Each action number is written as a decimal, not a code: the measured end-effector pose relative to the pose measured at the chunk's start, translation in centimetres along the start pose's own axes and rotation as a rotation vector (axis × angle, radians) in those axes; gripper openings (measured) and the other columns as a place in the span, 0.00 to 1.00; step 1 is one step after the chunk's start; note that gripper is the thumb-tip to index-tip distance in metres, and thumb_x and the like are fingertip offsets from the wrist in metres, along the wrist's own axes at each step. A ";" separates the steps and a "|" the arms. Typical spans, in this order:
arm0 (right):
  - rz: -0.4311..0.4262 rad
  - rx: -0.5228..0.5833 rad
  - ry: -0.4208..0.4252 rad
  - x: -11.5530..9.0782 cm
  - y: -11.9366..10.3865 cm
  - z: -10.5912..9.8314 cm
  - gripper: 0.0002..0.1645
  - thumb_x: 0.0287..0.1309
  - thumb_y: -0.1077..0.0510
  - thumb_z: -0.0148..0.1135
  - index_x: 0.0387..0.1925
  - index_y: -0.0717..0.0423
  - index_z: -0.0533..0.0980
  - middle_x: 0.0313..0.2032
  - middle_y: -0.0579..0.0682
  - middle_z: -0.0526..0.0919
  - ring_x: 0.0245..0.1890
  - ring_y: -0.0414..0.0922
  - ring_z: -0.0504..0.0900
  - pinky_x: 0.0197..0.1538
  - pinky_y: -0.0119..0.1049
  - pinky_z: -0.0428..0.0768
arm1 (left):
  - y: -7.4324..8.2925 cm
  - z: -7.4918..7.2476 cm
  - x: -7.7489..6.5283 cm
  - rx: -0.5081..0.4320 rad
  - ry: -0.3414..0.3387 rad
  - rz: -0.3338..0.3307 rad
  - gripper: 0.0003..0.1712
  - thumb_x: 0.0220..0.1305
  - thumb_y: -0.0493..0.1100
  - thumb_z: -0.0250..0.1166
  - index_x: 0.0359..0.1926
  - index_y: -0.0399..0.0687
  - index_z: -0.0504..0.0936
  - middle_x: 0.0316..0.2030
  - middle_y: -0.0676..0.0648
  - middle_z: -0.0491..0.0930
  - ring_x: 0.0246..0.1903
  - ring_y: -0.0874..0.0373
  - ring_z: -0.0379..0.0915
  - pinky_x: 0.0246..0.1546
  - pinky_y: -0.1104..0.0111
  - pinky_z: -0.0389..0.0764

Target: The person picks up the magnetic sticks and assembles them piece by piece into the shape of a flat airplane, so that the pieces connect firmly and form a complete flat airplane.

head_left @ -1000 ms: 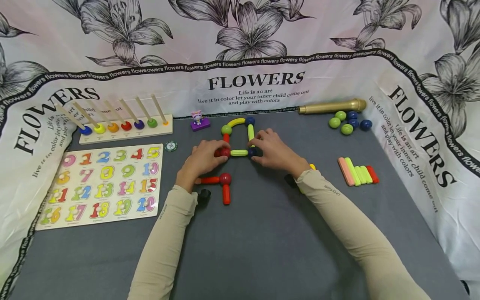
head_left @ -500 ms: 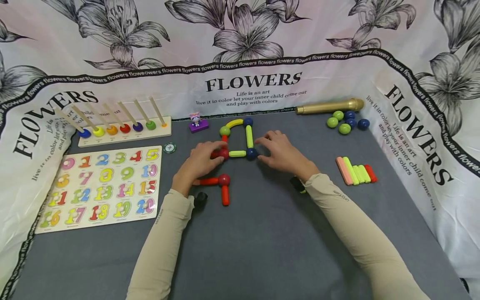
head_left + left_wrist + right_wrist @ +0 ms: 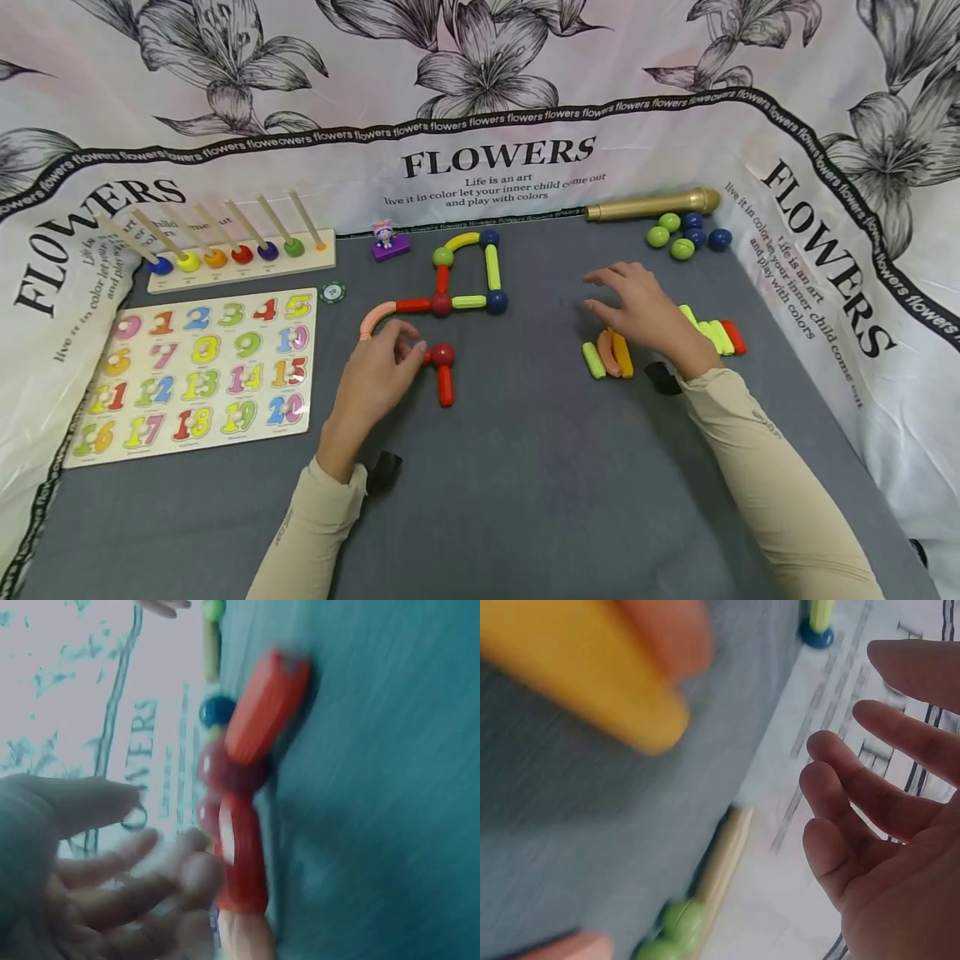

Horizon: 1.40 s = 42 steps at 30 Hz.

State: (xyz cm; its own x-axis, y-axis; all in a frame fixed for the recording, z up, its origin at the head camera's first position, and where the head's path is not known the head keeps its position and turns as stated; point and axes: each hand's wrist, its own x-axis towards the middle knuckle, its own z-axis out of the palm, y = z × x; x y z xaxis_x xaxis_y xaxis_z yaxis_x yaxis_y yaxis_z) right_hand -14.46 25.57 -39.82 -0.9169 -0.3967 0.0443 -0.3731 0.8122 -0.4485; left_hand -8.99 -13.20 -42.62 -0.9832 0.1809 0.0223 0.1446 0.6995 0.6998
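Left hand empty, fingers loosely bent beside the red ball with its red rods, lying on the desk just nearer than the joined loop; right hand empty too, fingers relaxed, near spare rods. Likely joining step: pinch the ball, align ends squarely, steady the loop with the other hand.

The right hand curls loosely; past its fingertips lies a yellow rod (blurred), below the fingers, green balls.
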 end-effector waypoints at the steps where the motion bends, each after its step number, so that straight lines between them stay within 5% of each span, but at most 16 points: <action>1: 0.014 0.007 0.012 -0.3 0.4 -0.2 0.22 0.72 0.62 0.68 0.62 0.70 0.79 0.57 0.70 0.80 0.61 0.68 0.71 0.65 0.68 0.63 | 0.1 0.3 -0.6 -0.006 -0.005 -0.026 0.13 0.75 0.44 0.67 0.51 0.39 0.83 0.27 0.48 0.77 0.24 0.53 0.71 0.27 0.60 0.72; 7: 0.107 0.009 0.069 -1.1 3.4 -1.3 0.22 0.73 0.61 0.67 0.61 0.72 0.78 0.55 0.73 0.80 0.60 0.71 0.71 0.62 0.70 0.62 | 0.4 2.4 -2.2 0.040 -0.054 -0.152 0.15 0.73 0.50 0.69 0.38 0.42 0.86 0.20 0.51 0.74 0.20 0.55 0.70 0.23 0.63 0.70; 16: 0.195 -0.140 0.152 0.7 8.4 -3.5 0.22 0.72 0.61 0.64 0.57 0.78 0.77 0.52 0.79 0.79 0.55 0.76 0.74 0.60 0.72 0.66 | 1.0 3.5 -1.6 0.073 -0.051 -0.219 0.21 0.71 0.50 0.72 0.22 0.48 0.80 0.17 0.52 0.70 0.18 0.54 0.68 0.22 0.62 0.66; 20: 0.265 -0.162 0.154 1.5 10.3 -4.4 0.24 0.72 0.62 0.60 0.60 0.78 0.74 0.54 0.81 0.75 0.58 0.78 0.69 0.65 0.72 0.60 | 1.0 3.5 -1.3 0.022 -0.059 -0.229 0.19 0.70 0.48 0.72 0.22 0.47 0.82 0.17 0.52 0.72 0.20 0.54 0.69 0.23 0.63 0.67; 27: 0.349 -0.113 0.153 1.4 12.7 -4.9 0.28 0.71 0.60 0.57 0.64 0.78 0.70 0.57 0.83 0.72 0.59 0.82 0.66 0.60 0.77 0.60 | 0.8 3.2 -1.3 -0.150 -0.113 -0.263 0.16 0.70 0.47 0.73 0.27 0.43 0.85 0.15 0.50 0.75 0.17 0.55 0.73 0.22 0.65 0.67; 34: 0.370 -0.061 0.149 1.1 14.1 -5.3 0.31 0.69 0.65 0.52 0.69 0.77 0.67 0.63 0.84 0.67 0.64 0.83 0.61 0.66 0.77 0.54 | 0.1 3.1 -1.4 -0.247 -0.158 -0.297 0.16 0.72 0.48 0.71 0.45 0.37 0.88 0.19 0.49 0.80 0.20 0.55 0.77 0.29 0.64 0.73; 42: 0.349 -0.081 0.118 1.0 15.0 -5.6 0.35 0.58 0.72 0.49 0.69 0.74 0.68 0.66 0.84 0.61 0.63 0.85 0.58 0.63 0.77 0.53 | -0.5 2.9 -1.4 -0.286 -0.190 -0.283 0.16 0.72 0.49 0.71 0.45 0.39 0.88 0.20 0.50 0.81 0.20 0.55 0.78 0.29 0.63 0.72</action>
State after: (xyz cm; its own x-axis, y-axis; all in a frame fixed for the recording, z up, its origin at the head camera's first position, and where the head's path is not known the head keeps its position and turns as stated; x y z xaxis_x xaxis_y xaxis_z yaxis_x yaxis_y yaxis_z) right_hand -21.77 39.77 -41.48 -0.9991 -0.0423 0.0063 -0.0414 0.9229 -0.3828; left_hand -7.38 -11.81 -45.12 -0.9380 0.1520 -0.3116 -0.1905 0.5252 0.8294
